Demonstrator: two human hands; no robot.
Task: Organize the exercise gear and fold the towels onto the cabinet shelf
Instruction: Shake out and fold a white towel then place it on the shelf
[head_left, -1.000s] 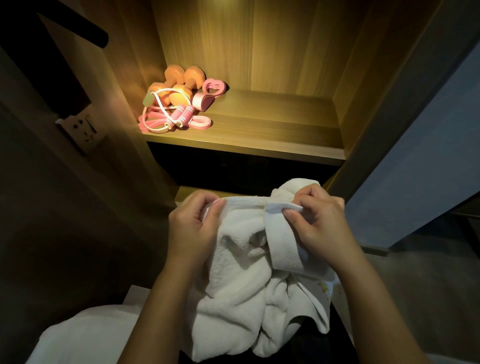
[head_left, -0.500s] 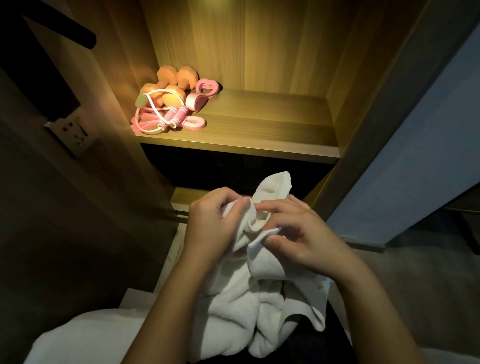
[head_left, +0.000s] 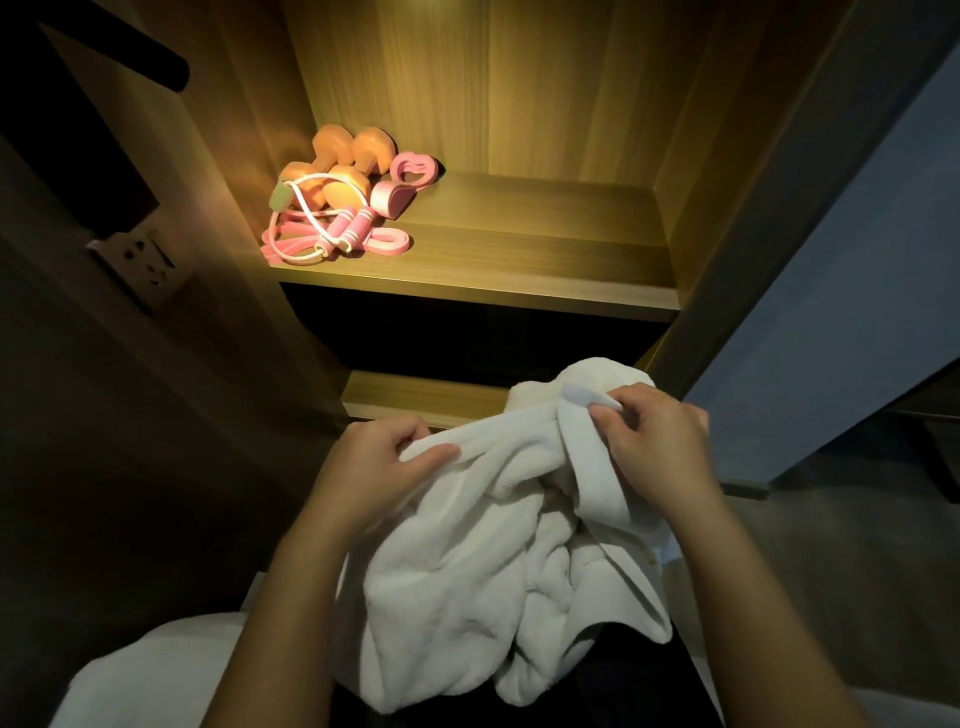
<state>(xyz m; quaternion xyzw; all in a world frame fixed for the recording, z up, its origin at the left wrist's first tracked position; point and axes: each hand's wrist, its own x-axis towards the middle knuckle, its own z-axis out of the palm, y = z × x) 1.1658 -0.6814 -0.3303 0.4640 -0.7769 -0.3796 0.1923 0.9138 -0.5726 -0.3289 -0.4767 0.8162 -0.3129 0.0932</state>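
Towel: a white towel (head_left: 498, 561) hangs in a messy bunch in front of the cabinet, below the lit shelf (head_left: 519, 249). It is not folded yet.
Left hand: the left hand (head_left: 371, 467) has a closed grip on the towel's top edge, thumb and fingers pinching the cloth.
Right hand: the right hand (head_left: 657, 441) also has a closed grip, pinching the flat hem band on the other side.
Exercise gear: orange dumbbells (head_left: 343, 166), a pink jump rope (head_left: 332, 234) and a pink squeeze gripper (head_left: 402, 182) sit together in the shelf's back left corner. The rest of the shelf is bare wood.
Step now: I think the hands are hunting for the corners so the towel can open flat.
What could go wrong: the towel is twisted, so the two pinches may not be matching corners. Then the fold would come out crooked.
Another worry: a loose pinch could let the heavy cloth slip and drop.
On the shelf: a lumpy fold pushed in too far left could bump the rope and dumbbells.
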